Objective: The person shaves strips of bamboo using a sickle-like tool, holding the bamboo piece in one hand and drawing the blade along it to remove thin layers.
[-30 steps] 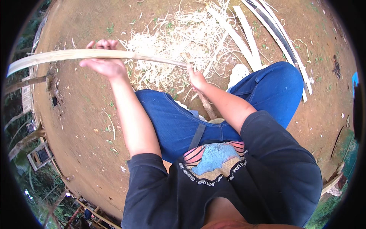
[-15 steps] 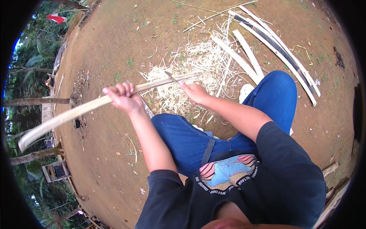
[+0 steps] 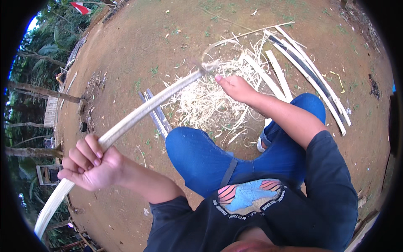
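Note:
My left hand (image 3: 93, 164) is closed in a fist around a long, pale bamboo strip (image 3: 145, 110). The strip slants from the lower left up to the knife. At its far end, the thin knife (image 3: 206, 70) in my right hand (image 3: 236, 88) lies across or against it; motion blurs the blade. The knife's handle is hidden in my fingers. A thin curled shaving (image 3: 216, 43) arches beyond the blade. Below the strip's far end, a heap of pale shavings (image 3: 205, 103) covers the ground in front of my legs.
Several long split strips (image 3: 312, 69), some pale and some dark, lie at the far right. Two shorter pale pieces (image 3: 277, 71) rest beside the heap. Dark slats (image 3: 156, 110) lie by my left knee (image 3: 184, 140). Posts and trees (image 3: 37, 88) stand along the left edge.
My left hand has drawn the strip back toward the lower left. The strip's far end now meets the knife, and a curled shaving shows beyond it. The view has shifted slightly.

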The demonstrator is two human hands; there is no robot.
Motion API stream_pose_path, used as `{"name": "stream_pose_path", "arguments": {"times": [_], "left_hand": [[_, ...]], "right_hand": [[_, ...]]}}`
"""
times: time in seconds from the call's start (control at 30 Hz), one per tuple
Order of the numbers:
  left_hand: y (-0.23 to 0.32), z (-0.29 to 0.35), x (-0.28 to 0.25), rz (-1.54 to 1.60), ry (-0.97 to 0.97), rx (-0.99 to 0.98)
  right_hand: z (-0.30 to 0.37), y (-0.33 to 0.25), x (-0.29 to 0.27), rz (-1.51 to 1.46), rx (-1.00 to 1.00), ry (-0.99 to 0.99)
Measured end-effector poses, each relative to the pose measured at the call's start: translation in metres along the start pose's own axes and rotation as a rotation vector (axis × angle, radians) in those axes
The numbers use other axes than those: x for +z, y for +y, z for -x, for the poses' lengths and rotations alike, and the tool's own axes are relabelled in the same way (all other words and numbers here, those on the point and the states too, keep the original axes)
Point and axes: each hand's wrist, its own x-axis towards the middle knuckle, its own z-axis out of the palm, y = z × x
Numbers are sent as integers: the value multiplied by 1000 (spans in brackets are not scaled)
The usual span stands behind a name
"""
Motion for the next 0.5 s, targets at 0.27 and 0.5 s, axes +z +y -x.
{"name": "stream_pose_path", "arguments": {"times": [0.27,0.5], "left_hand": [[50,-14,-12,172,-17,54],[32,-13,-23,117,-13,36]], "right_hand": [[5,11,-41,194,-284,-103],[1,16,-8,-71,34,95]]}}
